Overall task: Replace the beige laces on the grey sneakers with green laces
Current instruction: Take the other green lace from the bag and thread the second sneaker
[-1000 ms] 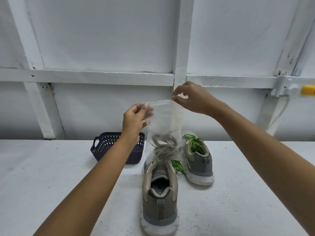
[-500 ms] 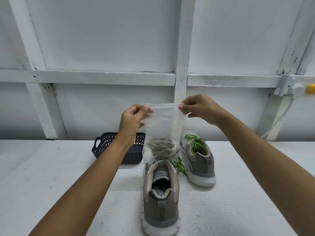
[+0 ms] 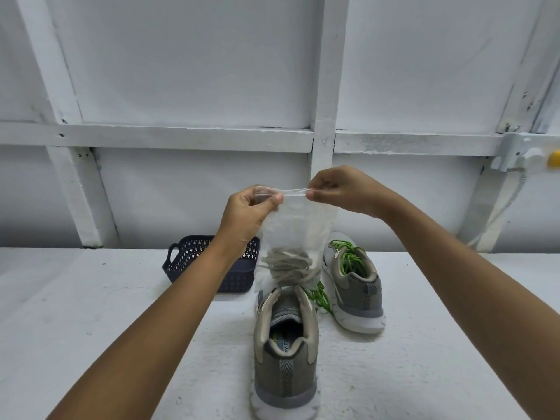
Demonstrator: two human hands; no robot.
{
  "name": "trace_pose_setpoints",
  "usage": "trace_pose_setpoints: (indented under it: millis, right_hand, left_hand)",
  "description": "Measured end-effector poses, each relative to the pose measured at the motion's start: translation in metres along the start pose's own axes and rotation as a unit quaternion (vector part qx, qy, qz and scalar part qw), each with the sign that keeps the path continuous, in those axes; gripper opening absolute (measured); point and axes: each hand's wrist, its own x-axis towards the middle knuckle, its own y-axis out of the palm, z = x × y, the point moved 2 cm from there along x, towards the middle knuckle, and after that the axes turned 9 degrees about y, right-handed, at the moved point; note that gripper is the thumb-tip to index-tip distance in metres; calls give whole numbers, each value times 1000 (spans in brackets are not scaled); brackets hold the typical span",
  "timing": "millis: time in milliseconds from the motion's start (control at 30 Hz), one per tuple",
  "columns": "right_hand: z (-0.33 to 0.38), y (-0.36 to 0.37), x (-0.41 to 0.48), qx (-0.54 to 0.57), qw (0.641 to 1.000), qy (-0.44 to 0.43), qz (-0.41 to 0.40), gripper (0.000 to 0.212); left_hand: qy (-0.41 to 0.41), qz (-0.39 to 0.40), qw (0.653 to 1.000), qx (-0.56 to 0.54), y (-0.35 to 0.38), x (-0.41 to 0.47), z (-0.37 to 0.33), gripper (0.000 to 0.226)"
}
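A clear plastic bag hangs in the air above the table with the beige laces bunched at its bottom. My left hand pinches the bag's top edge at its left corner, and my right hand pinches the same edge at its right corner. Below the bag stands a grey sneaker, heel toward me. A second grey sneaker stands to its right, with green laces threaded through it. More green lace trails between the two shoes.
A dark blue perforated basket sits on the white table behind my left forearm. A white panelled wall closes the back. A white fitting with a yellow part and a cable is mounted on the wall at right.
My right hand has come down and closer to the left hand, and the bag's top edge is now pulled flat and straight between both hands. The bag hangs a little lower.
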Motion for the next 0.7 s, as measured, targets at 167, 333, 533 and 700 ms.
trace_pose_setpoints:
  millis: [167, 333, 533, 700]
  right_hand:
    - [-3, 3, -1, 24, 1000, -14, 5, 10]
    - [2, 8, -2, -22, 999, -29, 1, 12]
    - [15, 13, -4, -106, 991, -86, -8, 19]
    - [14, 16, -5, -89, 993, -77, -17, 16]
  left_hand:
    - [-42, 49, 997, -45, -1, -1, 0, 3]
    - [-22, 17, 999, -27, 5, -4, 1, 5]
    - [17, 15, 1000, 14, 9, -3, 2, 7]
    - [10, 14, 1000, 7, 8, -5, 2, 6]
